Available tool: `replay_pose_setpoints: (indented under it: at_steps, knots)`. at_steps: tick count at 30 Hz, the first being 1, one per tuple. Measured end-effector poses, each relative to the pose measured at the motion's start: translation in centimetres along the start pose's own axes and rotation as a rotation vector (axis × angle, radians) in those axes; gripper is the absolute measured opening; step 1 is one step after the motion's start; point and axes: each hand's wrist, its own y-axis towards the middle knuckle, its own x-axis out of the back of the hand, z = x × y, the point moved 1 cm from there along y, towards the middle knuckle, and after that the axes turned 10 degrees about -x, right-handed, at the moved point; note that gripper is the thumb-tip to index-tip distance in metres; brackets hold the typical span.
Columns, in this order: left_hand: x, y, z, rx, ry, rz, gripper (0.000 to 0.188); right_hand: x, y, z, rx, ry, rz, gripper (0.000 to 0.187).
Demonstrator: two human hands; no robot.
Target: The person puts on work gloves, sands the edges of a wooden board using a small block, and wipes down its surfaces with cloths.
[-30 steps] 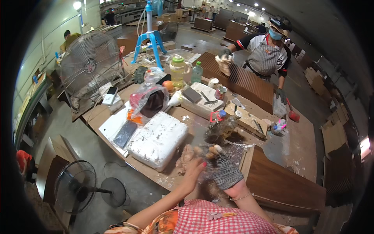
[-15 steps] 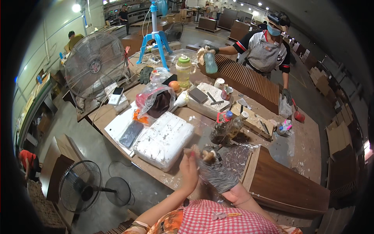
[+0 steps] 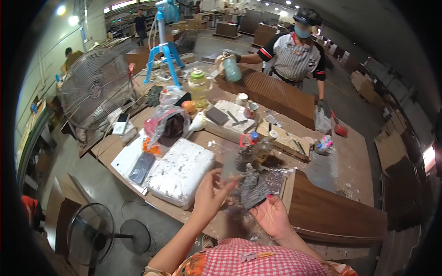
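In front of my apron, my right hand (image 3: 272, 216) is bare with its palm turned up, its thumb and fingers closed on the cuff end of a grey knitted work glove (image 3: 253, 189). The glove hangs limp beyond my fingertips, over the tabletop. My left hand (image 3: 211, 191) is raised just left of the glove. Its fingers are apart, somewhat blurred, and hold nothing that I can see. Close behind the left hand lies a white wrapped block (image 3: 180, 170) with dark smears. A curved brown wooden panel (image 3: 334, 209) lies right of my right hand.
Bottles (image 3: 264, 147) and a wooden board (image 3: 285, 143) stand beyond the glove. Further back are a green-lidded jug (image 3: 199, 87) and a plastic bag (image 3: 168, 124). Across the table a co-worker (image 3: 294, 55) handles a slatted brown panel (image 3: 267, 94). A floor fan (image 3: 94, 234) stands left.
The grey glove has come off my right hand and now hangs from its fingers. My left hand has let go of it and spread its fingers. The view has shifted slightly.
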Motion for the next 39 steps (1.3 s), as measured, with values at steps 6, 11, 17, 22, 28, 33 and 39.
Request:
replay_pose_setpoints:
  at_steps: [6, 11, 17, 22, 28, 33, 39]
  knots:
    - [-3.0, -2.9, -1.7, -0.489, 0.289, 0.19, 0.026, 0.3, 0.4, -1.5, 0.013, 0.029, -0.073, 0.042]
    - [-3.0, -2.7, 1.5, -0.334, 0.217, 0.165, 0.019, 5.3, 1.4, -2.9, 0.002, -0.167, -0.301, 0.021]
    - [-3.0, -1.9, 2.0, -0.402, 0.246, 0.417, 0.025, 0.0, -1.1, -2.5, 0.159, -2.395, -0.24, 0.023]
    - [-2.6, -0.4, 1.2, -0.487, 0.324, 0.686, 0.026, 1.2, 0.5, -1.9, 0.168, -2.543, 0.104, 0.014]
    - [-2.5, 0.6, -1.7, -0.684, 0.413, 0.704, 0.024, 2.6, 3.1, -1.8, 0.001, -2.204, -0.188, 0.016]
    - [-2.0, 0.9, -1.8, -0.748, 0.529, 0.654, 0.02, 5.4, 4.4, -2.8, 0.341, -1.803, -0.238, 0.015]
    - [-3.8, 0.5, -2.1, -0.823, 0.444, 0.716, 0.02, 6.6, 3.9, -2.9, 0.493, -2.038, -0.184, 0.018]
